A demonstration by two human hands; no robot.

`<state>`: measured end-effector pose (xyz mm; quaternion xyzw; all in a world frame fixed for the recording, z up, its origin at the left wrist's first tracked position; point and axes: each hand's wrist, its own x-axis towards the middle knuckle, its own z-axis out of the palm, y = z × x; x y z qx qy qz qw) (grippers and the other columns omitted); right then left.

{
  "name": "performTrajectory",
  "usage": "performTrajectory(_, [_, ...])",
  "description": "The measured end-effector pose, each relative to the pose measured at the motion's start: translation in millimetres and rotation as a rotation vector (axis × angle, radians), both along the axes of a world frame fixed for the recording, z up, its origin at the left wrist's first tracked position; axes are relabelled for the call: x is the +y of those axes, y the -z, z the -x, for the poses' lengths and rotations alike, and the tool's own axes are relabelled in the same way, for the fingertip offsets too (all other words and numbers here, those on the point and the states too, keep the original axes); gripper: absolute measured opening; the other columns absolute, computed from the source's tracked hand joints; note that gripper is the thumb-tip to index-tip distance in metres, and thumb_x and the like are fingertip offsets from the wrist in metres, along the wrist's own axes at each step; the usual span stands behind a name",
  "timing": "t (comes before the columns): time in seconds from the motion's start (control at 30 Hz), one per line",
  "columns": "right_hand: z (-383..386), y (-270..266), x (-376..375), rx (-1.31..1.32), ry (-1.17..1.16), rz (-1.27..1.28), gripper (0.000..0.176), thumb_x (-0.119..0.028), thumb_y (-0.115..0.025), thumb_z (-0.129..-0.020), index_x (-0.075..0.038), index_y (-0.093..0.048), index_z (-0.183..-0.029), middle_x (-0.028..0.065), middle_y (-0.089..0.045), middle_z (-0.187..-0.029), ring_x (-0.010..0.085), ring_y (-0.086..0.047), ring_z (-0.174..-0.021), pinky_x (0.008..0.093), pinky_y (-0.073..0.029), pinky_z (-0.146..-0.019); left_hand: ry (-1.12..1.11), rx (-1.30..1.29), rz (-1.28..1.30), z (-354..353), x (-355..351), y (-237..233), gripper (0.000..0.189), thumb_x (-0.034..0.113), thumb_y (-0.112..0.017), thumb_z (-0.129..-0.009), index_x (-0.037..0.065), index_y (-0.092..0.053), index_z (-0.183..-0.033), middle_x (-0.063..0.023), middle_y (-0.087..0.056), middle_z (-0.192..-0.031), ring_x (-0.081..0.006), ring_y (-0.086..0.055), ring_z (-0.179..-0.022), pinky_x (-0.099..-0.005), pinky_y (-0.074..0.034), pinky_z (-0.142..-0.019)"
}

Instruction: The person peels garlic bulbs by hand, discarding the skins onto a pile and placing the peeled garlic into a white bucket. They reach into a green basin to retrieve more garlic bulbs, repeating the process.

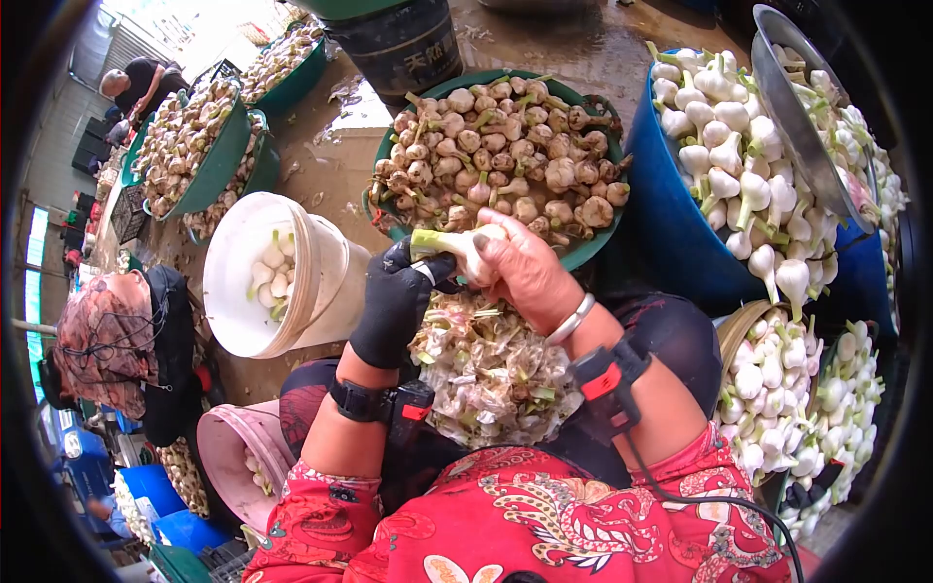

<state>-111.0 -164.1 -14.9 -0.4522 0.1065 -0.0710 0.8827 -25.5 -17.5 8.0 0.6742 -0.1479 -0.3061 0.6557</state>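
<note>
Head cam: L hand & R hand grip garlic bulb, pt. hidden.

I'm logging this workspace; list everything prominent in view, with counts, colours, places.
garlic bulb: 1, white, centre
front basin: 1, green, ahead
unpeeled garlic: many, brownish, front basin
peelings: uncounted, pale, below bulb
white garlic: many, white, right
blue tubs: 2+, blue, right
metal basin: 1, grey, upper right
white bucket: 1, white, left
pink bucket: 1, pink, lower left
dark bucket: 1, black, top
far tubs: several, green, upper left
left hand: 1, black glove, on stem
right hand: 1, bare, on bulb
</note>
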Motion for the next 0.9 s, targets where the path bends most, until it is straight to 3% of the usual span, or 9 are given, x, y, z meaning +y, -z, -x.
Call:
performTrajectory(0.13, [5,2,-18,0.121,-0.547,-0.413,0.036,-0.033,-0.05,-0.092,0.0,-0.053,-0.105,0.0115,-0.062,-0.078,0.02,-0.063,-0.066,0.0245,-0.045,-0.046,0.09,-0.431,-0.081,-5,11,21,0.033,-0.01,-0.047,-0.072,0.001,-0.065,-0.098,-0.0093,-0.066,-0.092,-0.0186,-0.062,-0.086,-0.0299,-0.048,-0.078])
performTrajectory(0.27, [9,-2,-19,0.17,-0.616,-0.495,0.033,-0.03,-0.05,-0.092,0.0,-0.053,-0.105,0.0126,-0.061,-0.078,0.0211,-0.062,-0.065,0.0248,-0.046,-0.047,0.175,-0.565,-0.085,5,12,12,0.028,-0.007,-0.048,-0.077,0.001,-0.064,-0.099,-0.0087,-0.065,-0.094,-0.0188,-0.063,-0.084,-0.0299,-0.05,-0.077])
performTrajectory(0.33, [9,-7,-18,0.178,-0.404,-0.411,0.032,-0.027,-0.051,-0.091,0.0,-0.053,-0.106,0.0113,-0.06,-0.079,0.0198,-0.06,-0.066,0.0252,-0.048,-0.052,0.027,0.033,0.049,8,9,2,0.021,0.007,-0.05,-0.086,-0.001,-0.058,-0.104,-0.0071,-0.064,-0.088,-0.0144,-0.062,-0.076,-0.0281,-0.051,-0.07])
performTrajectory(0.53, [0,5,-8,0.006,-0.019,0.131,0.052,-0.018,-0.062,-0.086,0.004,-0.04,-0.128,0.0072,-0.061,-0.091,0.0143,-0.057,-0.076,0.0301,-0.049,-0.07,-0.029,0.266,0.201,11,7,-9,0.016,0.01,-0.055,-0.088,-0.002,-0.056,-0.099,-0.0066,-0.06,-0.083,-0.0159,-0.061,-0.074,-0.0287,-0.052,-0.066])
performTrajectory(0.57, [-4,10,-4,-0.052,0.091,0.573,0.067,-0.019,-0.069,-0.081,0.002,-0.034,-0.133,0.0115,-0.061,-0.1,0.0192,-0.06,-0.087,0.0307,-0.048,-0.08,-0.033,0.267,0.201,10,8,-7,0.016,0.01,-0.055,-0.088,-0.002,-0.056,-0.099,-0.0066,-0.06,-0.083,-0.0159,-0.061,-0.074,-0.0287,-0.052,-0.066])
performTrajectory(0.67, [-4,8,4,-0.191,0.166,0.717,0.08,-0.016,-0.074,-0.075,0.001,-0.028,-0.138,0.0156,-0.06,-0.108,0.022,-0.06,-0.096,0.0317,-0.046,-0.087,0.058,-0.106,0.24,8,7,-9,0.027,0.01,-0.055,-0.088,-0.001,-0.053,-0.113,-0.009,-0.062,-0.1,-0.0186,-0.063,-0.088,-0.0317,-0.052,-0.077])
performTrajectory(0.77, [-2,-6,2,-0.196,0.173,0.676,0.086,-0.013,-0.075,-0.075,0.002,-0.021,-0.14,0.0157,-0.058,-0.111,0.0207,-0.06,-0.097,0.0326,-0.047,-0.086,0.086,-0.088,0.213,3,7,-6,0.027,0.008,-0.055,-0.088,0.0,-0.052,-0.114,-0.0093,-0.063,-0.1,-0.0177,-0.063,-0.087,-0.0313,-0.051,-0.077])
performTrajectory(0.83, [0,-17,-1,-0.014,-0.001,0.113,0.086,-0.01,-0.075,-0.075,0.003,-0.019,-0.139,0.012,-0.06,-0.107,0.0182,-0.06,-0.093,0.032,-0.049,-0.081,0.057,0.082,0.266,3,4,-18,0.025,0.008,-0.056,-0.087,0.0,-0.054,-0.111,-0.0088,-0.063,-0.097,-0.0171,-0.063,-0.085,-0.0307,-0.051,-0.077])
performTrajectory(0.9, [-8,-19,-16,0.108,-0.274,-0.428,0.039,-0.011,-0.066,-0.084,0.002,-0.051,-0.117,0.0036,-0.062,-0.095,0.008,-0.057,-0.076,0.0237,-0.049,-0.07,0.026,0.252,0.319,4,5,-21,0.023,0.007,-0.056,-0.087,0.0,-0.055,-0.109,-0.0083,-0.064,-0.094,-0.0164,-0.063,-0.084,-0.03,-0.051,-0.076])
